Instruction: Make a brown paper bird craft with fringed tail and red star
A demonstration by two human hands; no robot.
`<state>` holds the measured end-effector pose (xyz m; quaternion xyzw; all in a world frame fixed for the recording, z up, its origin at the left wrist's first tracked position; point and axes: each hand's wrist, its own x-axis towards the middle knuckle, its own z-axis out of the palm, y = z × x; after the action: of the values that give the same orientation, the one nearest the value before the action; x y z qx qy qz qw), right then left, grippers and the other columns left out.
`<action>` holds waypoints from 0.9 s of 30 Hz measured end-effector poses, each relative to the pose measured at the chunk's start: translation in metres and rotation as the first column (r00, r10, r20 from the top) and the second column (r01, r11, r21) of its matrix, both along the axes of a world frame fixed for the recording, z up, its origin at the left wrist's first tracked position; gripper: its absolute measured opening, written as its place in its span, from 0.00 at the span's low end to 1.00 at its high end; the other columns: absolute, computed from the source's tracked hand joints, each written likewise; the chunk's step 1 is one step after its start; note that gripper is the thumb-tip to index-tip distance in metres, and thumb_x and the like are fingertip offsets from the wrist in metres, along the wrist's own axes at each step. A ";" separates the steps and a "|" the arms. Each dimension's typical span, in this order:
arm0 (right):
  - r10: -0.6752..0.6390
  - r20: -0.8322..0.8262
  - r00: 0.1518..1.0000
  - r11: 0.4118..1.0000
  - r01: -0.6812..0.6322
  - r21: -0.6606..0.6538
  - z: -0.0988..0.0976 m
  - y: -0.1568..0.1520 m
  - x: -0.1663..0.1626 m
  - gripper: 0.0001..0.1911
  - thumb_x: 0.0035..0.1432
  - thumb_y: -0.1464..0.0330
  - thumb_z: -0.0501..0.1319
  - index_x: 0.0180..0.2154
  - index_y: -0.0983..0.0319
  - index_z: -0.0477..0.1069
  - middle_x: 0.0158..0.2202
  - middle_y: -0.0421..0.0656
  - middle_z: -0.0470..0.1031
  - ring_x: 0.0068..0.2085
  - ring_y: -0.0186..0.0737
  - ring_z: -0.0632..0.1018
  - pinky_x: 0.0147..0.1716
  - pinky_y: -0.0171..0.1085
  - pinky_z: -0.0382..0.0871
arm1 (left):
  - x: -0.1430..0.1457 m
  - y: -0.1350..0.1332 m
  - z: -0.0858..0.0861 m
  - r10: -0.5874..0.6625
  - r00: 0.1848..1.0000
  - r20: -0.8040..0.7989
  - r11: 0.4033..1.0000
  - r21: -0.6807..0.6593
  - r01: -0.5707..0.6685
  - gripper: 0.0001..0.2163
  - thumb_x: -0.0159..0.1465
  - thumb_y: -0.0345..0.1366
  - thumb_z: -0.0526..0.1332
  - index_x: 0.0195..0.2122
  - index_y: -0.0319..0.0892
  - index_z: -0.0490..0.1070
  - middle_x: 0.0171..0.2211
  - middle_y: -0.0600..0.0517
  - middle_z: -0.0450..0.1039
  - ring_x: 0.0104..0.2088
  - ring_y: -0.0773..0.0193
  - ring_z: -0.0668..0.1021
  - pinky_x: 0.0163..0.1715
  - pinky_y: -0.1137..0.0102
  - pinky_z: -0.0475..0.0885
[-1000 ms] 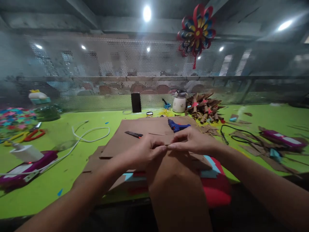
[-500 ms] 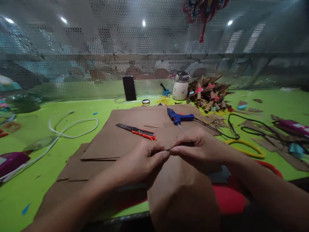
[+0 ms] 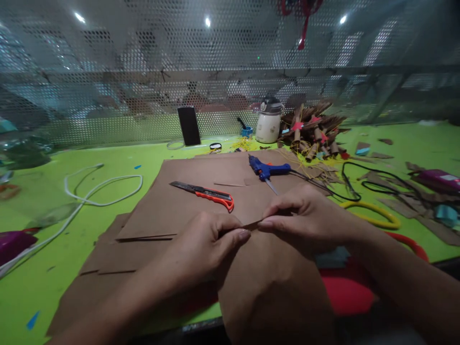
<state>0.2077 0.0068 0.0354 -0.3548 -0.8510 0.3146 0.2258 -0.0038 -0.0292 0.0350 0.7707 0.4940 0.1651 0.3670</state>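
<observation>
My left hand (image 3: 204, 244) and my right hand (image 3: 305, 220) meet over a brown paper sheet (image 3: 273, 282) that bends down toward me. Both hands pinch its upper edge, thumbs and forefingers pressed together, fingertips a few centimetres apart. Beyond them lies a stack of brown cardboard sheets (image 3: 172, 206). On it rest an orange-handled utility knife (image 3: 204, 193) and a blue glue gun (image 3: 266, 169).
The green table (image 3: 118, 158) carries a white cable (image 3: 97, 189) at left, a black cord and yellow loop (image 3: 373, 213) at right, a pile of rolled brown paper pieces (image 3: 312, 132), a white jar (image 3: 268, 124) and a black phone (image 3: 189, 125) against the perforated screen. Red sheets (image 3: 345, 292) lie under my right forearm.
The view has tilted downward, so the table fills more of it. My hands stay pinched on the paper edge, which has shifted slightly lower in the picture.
</observation>
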 end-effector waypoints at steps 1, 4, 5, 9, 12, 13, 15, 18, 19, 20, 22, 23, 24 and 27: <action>-0.014 -0.009 1.000 1.000 0.014 -0.024 0.000 0.000 0.000 0.10 0.54 0.65 0.60 0.28 0.63 0.77 0.19 0.37 0.70 0.21 0.28 0.66 0.19 0.28 0.55 | 0.000 0.000 0.000 0.007 1.000 -0.002 1.000 0.002 -0.007 0.16 0.63 0.41 0.51 0.21 0.39 0.62 0.19 0.57 0.56 0.21 0.72 0.61 0.19 0.76 0.53; -0.059 -0.062 0.996 0.987 0.049 -0.155 -0.002 0.001 0.000 0.11 0.53 0.63 0.61 0.28 0.65 0.76 0.18 0.38 0.68 0.20 0.28 0.65 0.17 0.28 0.54 | -0.001 0.000 0.000 0.023 1.000 0.017 1.000 -0.003 -0.023 0.16 0.63 0.42 0.51 0.22 0.38 0.66 0.19 0.57 0.56 0.21 0.72 0.60 0.19 0.76 0.53; -0.072 -0.088 0.994 0.976 0.052 -0.213 -0.003 0.001 0.000 0.12 0.52 0.62 0.62 0.29 0.65 0.76 0.18 0.38 0.68 0.20 0.28 0.65 0.17 0.28 0.54 | -0.001 0.000 0.000 0.024 0.999 0.026 1.000 -0.016 -0.023 0.16 0.63 0.42 0.50 0.24 0.38 0.67 0.19 0.57 0.58 0.21 0.71 0.61 0.19 0.76 0.53; -0.111 -0.154 0.982 0.936 0.051 -0.348 -0.004 0.002 0.000 0.16 0.50 0.58 0.63 0.32 0.65 0.76 0.22 0.40 0.71 0.22 0.29 0.68 0.17 0.28 0.57 | -0.002 0.001 0.003 0.028 0.996 0.087 0.995 -0.096 -0.020 0.16 0.63 0.43 0.50 0.31 0.38 0.71 0.23 0.55 0.65 0.23 0.70 0.64 0.20 0.77 0.57; -0.098 -0.191 0.977 0.940 0.028 -0.339 -0.001 0.004 0.005 0.15 0.49 0.60 0.64 0.35 0.64 0.76 0.24 0.40 0.72 0.23 0.29 0.69 0.18 0.27 0.59 | -0.005 0.003 0.004 0.032 0.992 0.123 0.988 -0.157 -0.012 0.15 0.63 0.44 0.51 0.33 0.38 0.71 0.23 0.54 0.67 0.22 0.70 0.65 0.20 0.77 0.58; -0.078 -0.212 0.974 0.945 0.005 -0.326 0.001 0.004 0.007 0.15 0.49 0.61 0.65 0.37 0.64 0.75 0.24 0.40 0.72 0.24 0.30 0.69 0.19 0.28 0.60 | -0.006 0.003 0.003 0.028 0.991 0.128 0.983 -0.181 -0.005 0.16 0.62 0.45 0.51 0.33 0.38 0.71 0.23 0.54 0.67 0.22 0.70 0.65 0.20 0.77 0.58; -0.052 -0.231 0.972 0.954 -0.020 -0.298 0.004 0.005 0.010 0.18 0.47 0.63 0.66 0.41 0.63 0.74 0.26 0.40 0.72 0.25 0.31 0.70 0.21 0.28 0.62 | -0.007 0.003 0.001 0.033 0.987 0.157 0.973 -0.229 0.004 0.16 0.62 0.46 0.52 0.34 0.38 0.71 0.24 0.54 0.68 0.23 0.70 0.66 0.20 0.76 0.58; -0.067 -0.166 0.984 0.940 0.007 -0.341 0.006 0.002 0.011 0.18 0.47 0.62 0.66 0.40 0.63 0.74 0.26 0.40 0.72 0.25 0.31 0.70 0.20 0.29 0.61 | -0.006 0.000 0.000 0.062 0.972 0.225 0.960 -0.280 0.004 0.16 0.62 0.46 0.52 0.35 0.39 0.70 0.27 0.52 0.70 0.25 0.69 0.68 0.21 0.76 0.60; -0.079 -0.146 0.986 0.927 0.019 -0.376 0.005 0.001 0.010 0.16 0.48 0.61 0.65 0.38 0.63 0.75 0.25 0.40 0.72 0.24 0.31 0.69 0.19 0.28 0.60 | -0.005 -0.001 0.000 0.070 0.969 0.236 0.957 -0.290 0.002 0.16 0.62 0.46 0.52 0.35 0.39 0.70 0.27 0.52 0.70 0.25 0.69 0.69 0.22 0.76 0.61; -0.090 -0.133 0.987 0.911 0.028 -0.412 0.004 0.000 0.009 0.15 0.49 0.59 0.64 0.36 0.64 0.75 0.24 0.40 0.72 0.23 0.30 0.68 0.18 0.28 0.59 | -0.004 -0.002 0.001 0.074 0.968 0.239 0.955 -0.295 0.000 0.16 0.62 0.46 0.52 0.35 0.39 0.70 0.27 0.52 0.70 0.25 0.68 0.69 0.22 0.76 0.61; -0.136 -0.146 0.980 0.884 0.054 -0.464 0.001 -0.003 0.004 0.14 0.50 0.59 0.63 0.32 0.64 0.75 0.20 0.38 0.69 0.20 0.28 0.66 0.16 0.28 0.56 | -0.001 -0.005 0.006 0.075 0.971 0.225 0.957 -0.291 -0.006 0.16 0.62 0.46 0.52 0.35 0.39 0.71 0.26 0.52 0.70 0.25 0.68 0.69 0.21 0.76 0.61; -0.165 -0.158 0.974 0.876 0.071 -0.477 -0.001 -0.005 0.002 0.13 0.50 0.60 0.63 0.30 0.64 0.74 0.19 0.37 0.68 0.19 0.28 0.65 0.15 0.27 0.55 | 0.000 -0.006 0.009 0.073 0.973 0.220 0.959 -0.282 -0.008 0.15 0.62 0.45 0.52 0.34 0.39 0.71 0.25 0.52 0.70 0.25 0.68 0.69 0.21 0.76 0.61; -0.189 -0.169 0.967 0.870 0.085 -0.486 -0.002 -0.006 0.000 0.12 0.50 0.61 0.63 0.29 0.64 0.74 0.18 0.36 0.67 0.18 0.27 0.64 0.14 0.27 0.53 | 0.001 -0.006 0.011 0.074 0.974 0.216 0.963 -0.268 -0.014 0.15 0.62 0.45 0.52 0.34 0.39 0.71 0.25 0.52 0.70 0.25 0.68 0.69 0.21 0.76 0.61; -0.217 -0.176 0.960 0.846 0.095 -0.525 -0.005 -0.010 -0.003 0.10 0.50 0.62 0.63 0.28 0.64 0.73 0.15 0.35 0.64 0.14 0.25 0.61 0.11 0.26 0.50 | 0.003 -0.008 0.015 0.072 0.979 0.193 0.981 -0.190 -0.034 0.13 0.61 0.43 0.53 0.34 0.40 0.72 0.25 0.52 0.70 0.26 0.67 0.69 0.21 0.76 0.61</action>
<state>0.2044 -0.0029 0.0302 -0.4317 -0.6731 0.5482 0.2451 -0.0007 -0.0372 0.0500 0.6991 0.4885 0.2043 0.4805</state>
